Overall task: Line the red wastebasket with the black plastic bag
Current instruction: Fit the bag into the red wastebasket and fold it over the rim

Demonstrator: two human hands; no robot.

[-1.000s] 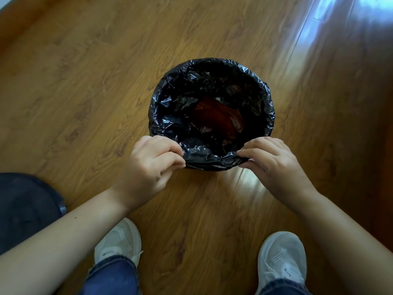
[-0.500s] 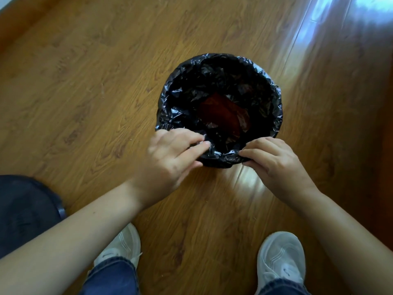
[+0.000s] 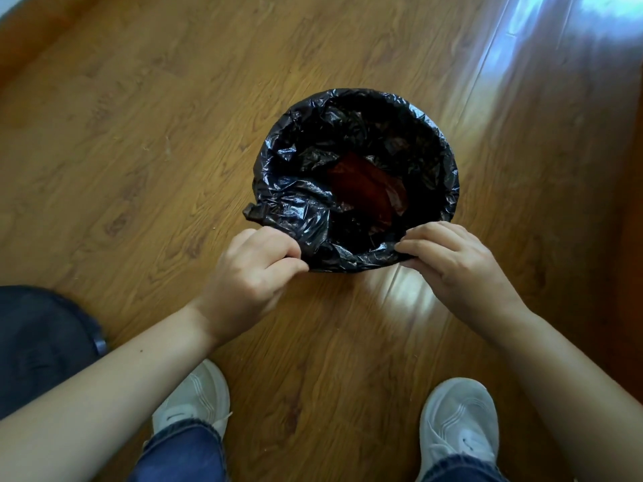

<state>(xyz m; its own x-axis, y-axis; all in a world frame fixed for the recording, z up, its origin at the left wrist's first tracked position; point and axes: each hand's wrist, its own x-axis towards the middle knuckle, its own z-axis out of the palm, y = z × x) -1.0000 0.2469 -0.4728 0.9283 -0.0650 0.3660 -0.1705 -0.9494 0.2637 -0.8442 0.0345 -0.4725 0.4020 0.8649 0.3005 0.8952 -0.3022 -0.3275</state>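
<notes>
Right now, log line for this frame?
left hand: pinches bag edge | right hand: pinches bag edge | bag: folded over wastebasket rim

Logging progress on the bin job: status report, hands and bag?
At near rim, left hand and right hand pinch the bag. It covers rim all round; red bin shows at bottom. One loose flap juts left.
</notes>
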